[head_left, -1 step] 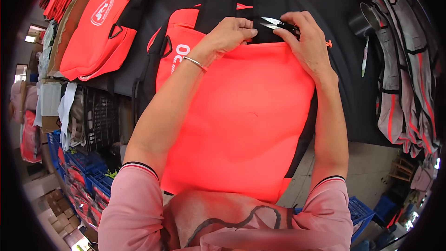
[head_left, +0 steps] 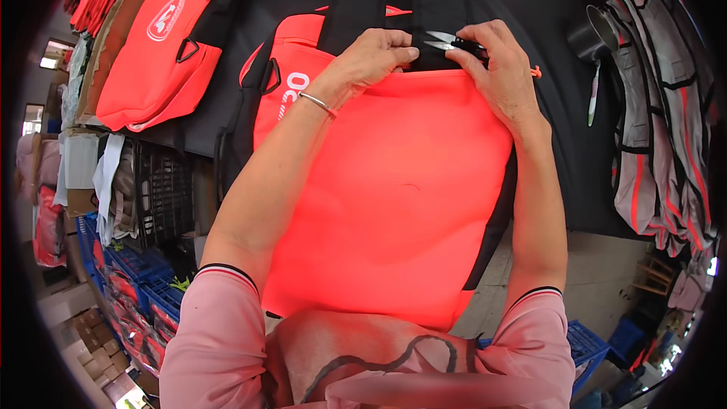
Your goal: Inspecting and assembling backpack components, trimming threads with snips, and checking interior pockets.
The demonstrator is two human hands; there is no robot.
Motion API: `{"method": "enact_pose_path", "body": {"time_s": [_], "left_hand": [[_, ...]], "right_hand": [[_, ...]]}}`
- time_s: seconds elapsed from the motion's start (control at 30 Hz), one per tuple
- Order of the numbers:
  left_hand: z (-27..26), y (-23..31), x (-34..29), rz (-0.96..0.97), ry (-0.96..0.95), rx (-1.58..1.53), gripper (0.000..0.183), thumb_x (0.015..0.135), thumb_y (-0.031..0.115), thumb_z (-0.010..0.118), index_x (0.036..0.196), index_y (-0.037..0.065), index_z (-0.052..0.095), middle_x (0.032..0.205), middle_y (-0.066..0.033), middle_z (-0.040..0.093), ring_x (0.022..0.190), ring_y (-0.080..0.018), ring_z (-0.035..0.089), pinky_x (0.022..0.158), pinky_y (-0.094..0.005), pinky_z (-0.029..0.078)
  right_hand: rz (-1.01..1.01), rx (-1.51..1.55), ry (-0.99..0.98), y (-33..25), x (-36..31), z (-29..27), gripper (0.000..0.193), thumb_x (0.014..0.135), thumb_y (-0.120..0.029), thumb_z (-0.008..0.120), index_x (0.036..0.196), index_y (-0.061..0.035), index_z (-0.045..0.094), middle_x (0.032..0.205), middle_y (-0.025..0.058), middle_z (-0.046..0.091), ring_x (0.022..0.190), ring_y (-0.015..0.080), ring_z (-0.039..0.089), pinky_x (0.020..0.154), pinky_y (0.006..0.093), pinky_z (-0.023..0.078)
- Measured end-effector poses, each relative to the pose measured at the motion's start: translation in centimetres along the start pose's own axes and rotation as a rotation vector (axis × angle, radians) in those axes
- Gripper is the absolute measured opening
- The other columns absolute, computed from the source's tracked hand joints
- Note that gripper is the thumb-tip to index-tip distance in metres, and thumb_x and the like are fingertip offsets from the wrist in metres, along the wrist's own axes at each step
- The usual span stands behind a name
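A bright coral-red bag with black sides and straps (head_left: 386, 204) lies in front of me, its lower end against my lap. At its far edge my left hand (head_left: 372, 59) has thumb and fingers pinched together by the black strap; whatever lies between the fingertips is too small to make out. My right hand (head_left: 496, 60) grips small thread snips (head_left: 454, 42) with black handles. Their bright blades are apart and point left toward my left fingertips, without touching them. A short dark thread (head_left: 411, 185) rests on the red fabric.
Another red bag (head_left: 163, 45) lies at the far left of the black-covered table (head_left: 564, 174). At the right are a dark metal cup (head_left: 592, 36), a white pen-like stick (head_left: 594, 98) and grey pieces with black trim (head_left: 666, 113). Blue crates (head_left: 144, 269) stand lower left.
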State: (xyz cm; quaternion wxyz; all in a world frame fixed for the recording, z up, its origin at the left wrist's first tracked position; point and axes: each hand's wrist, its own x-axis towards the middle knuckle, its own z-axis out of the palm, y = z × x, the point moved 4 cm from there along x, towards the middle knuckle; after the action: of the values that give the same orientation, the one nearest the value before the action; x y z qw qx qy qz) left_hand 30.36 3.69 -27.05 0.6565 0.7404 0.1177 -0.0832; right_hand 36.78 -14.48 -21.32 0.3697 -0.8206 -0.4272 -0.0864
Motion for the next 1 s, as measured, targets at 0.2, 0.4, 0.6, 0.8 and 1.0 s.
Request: {"method": "enact_pose_path", "body": {"time_s": [0.2, 0.4, 0.6, 0.8, 1.0], "left_hand": [[0.1, 0.3, -0.3, -0.007, -0.074, -0.173, 0.013, 0.094, 0.012, 0.060, 0.083, 0.005, 0.063, 0.075, 0.0055, 0.054, 0.067, -0.0030, 0.045, 0.064, -0.0175, 0.037], [-0.3, -0.4, -0.2, 0.032, -0.110, -0.189, 0.013, 0.093, 0.010, 0.059, 0.082, 0.004, 0.064, 0.073, 0.0054, 0.053, 0.066, -0.0040, 0.045, 0.066, -0.0182, 0.037], [-0.1, -0.7, -0.4, 0.027, -0.082, -0.255, 0.013, 0.093, 0.009, 0.059, 0.083, 0.003, 0.065, 0.072, 0.0049, 0.054, 0.066, -0.0047, 0.045, 0.066, -0.0188, 0.037], [0.2, -0.9, 0.0, 0.020, -0.075, -0.264, 0.012, 0.092, 0.009, 0.059, 0.091, 0.001, 0.068, 0.074, 0.0048, 0.055, 0.066, -0.0048, 0.046, 0.066, -0.0188, 0.038], [0.2, -0.7, -0.4, 0.024, -0.047, -0.305, 0.013, 0.092, 0.010, 0.060, 0.092, 0.000, 0.068, 0.075, 0.0050, 0.056, 0.067, -0.0041, 0.045, 0.067, -0.0188, 0.039]], "right_hand": [[-0.057, -0.114, -0.047, -0.9, 0.2, -0.5, 0.019, 0.081, -0.013, 0.074, 0.094, -0.0052, 0.062, 0.094, 0.0048, 0.058, 0.078, 0.0246, 0.061, 0.068, 0.0358, 0.051], [-0.217, -0.309, -0.064, -2.9, 1.1, -0.3, 0.019, 0.078, -0.013, 0.075, 0.088, -0.0066, 0.060, 0.090, 0.0033, 0.056, 0.075, 0.0250, 0.059, 0.067, 0.0371, 0.049], [-0.156, -0.244, -0.096, -2.9, 1.1, -0.4, 0.018, 0.078, -0.012, 0.075, 0.086, -0.0065, 0.060, 0.088, 0.0036, 0.056, 0.075, 0.0252, 0.058, 0.067, 0.0364, 0.048], [-0.274, -0.320, -0.053, -3.3, 1.0, -0.5, 0.017, 0.078, -0.011, 0.075, 0.085, -0.0056, 0.061, 0.088, 0.0040, 0.057, 0.074, 0.0255, 0.059, 0.067, 0.0364, 0.048], [-0.132, -0.264, -0.024, -2.9, 0.8, -0.7, 0.017, 0.078, -0.012, 0.075, 0.084, -0.0055, 0.061, 0.087, 0.0044, 0.056, 0.072, 0.0258, 0.060, 0.063, 0.0373, 0.048]]}}
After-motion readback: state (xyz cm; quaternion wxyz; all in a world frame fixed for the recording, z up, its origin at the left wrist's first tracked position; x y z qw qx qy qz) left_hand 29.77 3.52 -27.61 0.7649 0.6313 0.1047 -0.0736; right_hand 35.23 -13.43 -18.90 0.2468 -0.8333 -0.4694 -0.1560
